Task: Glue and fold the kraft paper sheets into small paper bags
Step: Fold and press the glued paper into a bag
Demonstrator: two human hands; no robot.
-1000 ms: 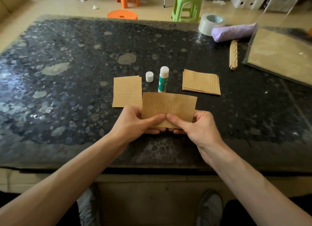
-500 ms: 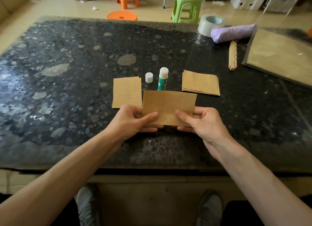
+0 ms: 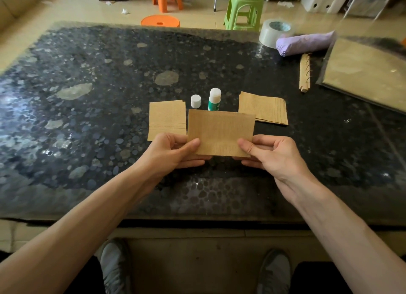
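In work: one kraft sheet (image 3: 220, 132), pinched at its lower corners by your left hand (image 3: 173, 151) and right hand (image 3: 270, 153), above the tabletop (image 3: 87, 144). Glue stick (image 3: 214, 99) uncapped behind it. Left pile (image 3: 168, 120) looks finished; right stack (image 3: 262, 108) likely awaits your folding.

Matt ribbed kraft paper sheet (image 3: 220, 132) above glossy, pebble-patterned stone table (image 3: 87, 109)
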